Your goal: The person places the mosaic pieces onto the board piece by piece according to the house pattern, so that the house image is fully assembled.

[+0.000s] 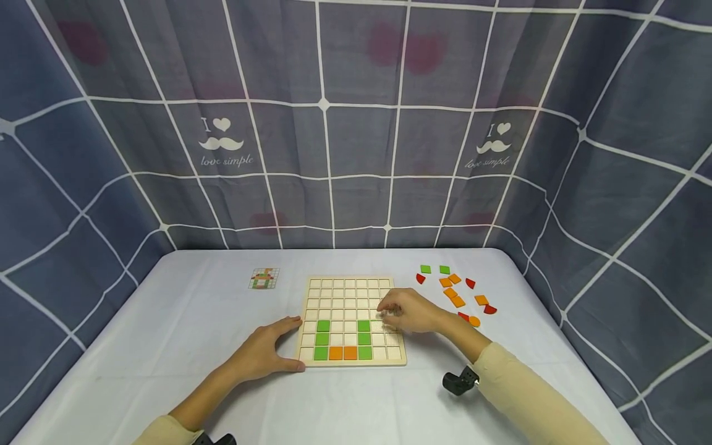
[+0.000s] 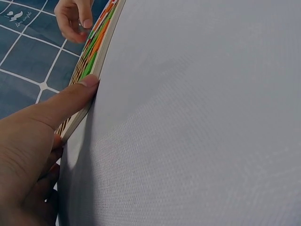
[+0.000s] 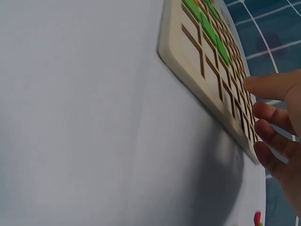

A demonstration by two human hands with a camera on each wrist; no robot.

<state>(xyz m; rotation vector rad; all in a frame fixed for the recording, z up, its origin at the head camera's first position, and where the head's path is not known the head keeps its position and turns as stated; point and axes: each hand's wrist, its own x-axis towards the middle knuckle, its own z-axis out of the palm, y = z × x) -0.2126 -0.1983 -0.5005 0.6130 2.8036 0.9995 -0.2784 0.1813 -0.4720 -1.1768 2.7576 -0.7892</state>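
Note:
A pale wooden grid board [image 1: 356, 363] lies on the white table. Green square tiles [image 1: 322, 339] fill three cells in each of two columns, and two orange tiles [image 1: 342, 353] sit between them in the bottom row. My left hand [image 1: 260, 352] spans the board's lower left corner, its thumb [image 2: 75, 100] straight along the front edge and a fingertip at the left side. Over the board's right part hovers my right hand [image 1: 413, 311]. In the right wrist view its fingers [image 3: 275, 115] are loosely bent and apart, and no tile shows between them.
Loose orange pieces [image 1: 453, 297], red pieces [image 1: 490, 309] and two green tiles [image 1: 444, 270] lie scattered right of the board. A small printed pattern card [image 1: 264, 279] lies at the back left. A dark checked curtain [image 1: 356, 142] surrounds the table's back and sides.

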